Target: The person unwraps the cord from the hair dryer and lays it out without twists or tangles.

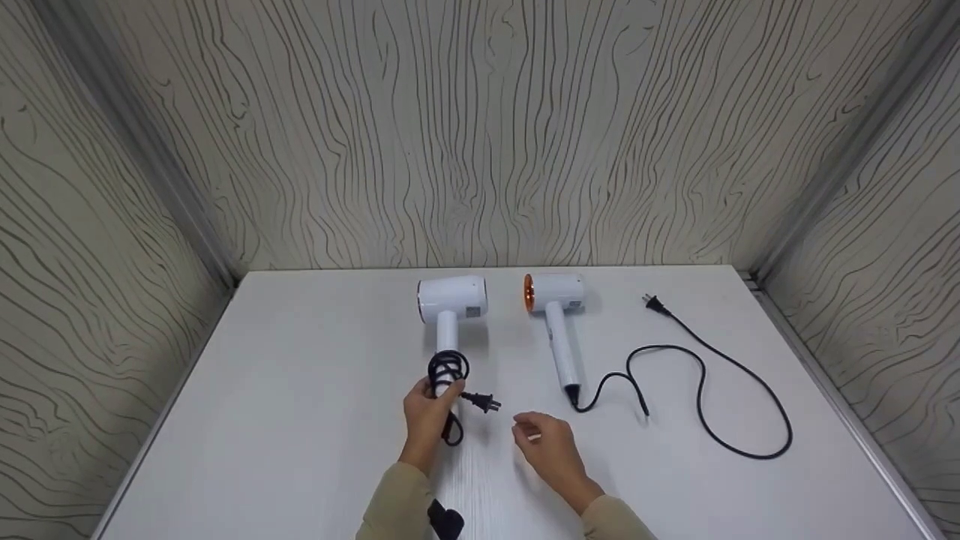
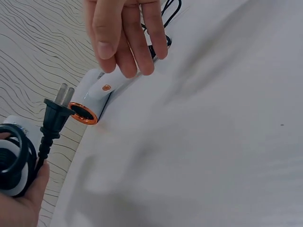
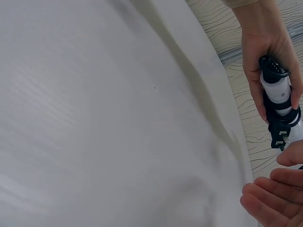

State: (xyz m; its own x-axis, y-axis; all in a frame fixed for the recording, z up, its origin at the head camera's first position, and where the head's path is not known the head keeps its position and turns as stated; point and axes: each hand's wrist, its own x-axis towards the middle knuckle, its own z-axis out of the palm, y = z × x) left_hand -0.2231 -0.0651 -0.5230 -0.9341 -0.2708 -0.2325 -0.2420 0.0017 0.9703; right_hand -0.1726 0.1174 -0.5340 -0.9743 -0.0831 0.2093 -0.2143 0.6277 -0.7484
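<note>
My left hand (image 1: 426, 414) grips the lower handle of a white hair dryer (image 1: 453, 298), whose black cord (image 1: 448, 364) is wound round the handle. The two-pin plug (image 1: 482, 402) sticks out to the right of that handle; in the left wrist view the same plug (image 2: 57, 113) points upward. My right hand (image 1: 551, 450) hovers just right of the plug, apart from it, fingers loosely bent and holding nothing. In the right wrist view the left hand (image 3: 267, 42) wraps the handle, with the right hand's fingers (image 3: 270, 198) below it.
A second white hair dryer (image 1: 559, 292) with an orange-rimmed nozzle lies to the right on the white table (image 1: 300, 420). Its black cord (image 1: 776, 405) loops across the table's right side, ending in a plug (image 1: 655, 304). Patterned panels (image 1: 465, 135) stand behind and at both sides.
</note>
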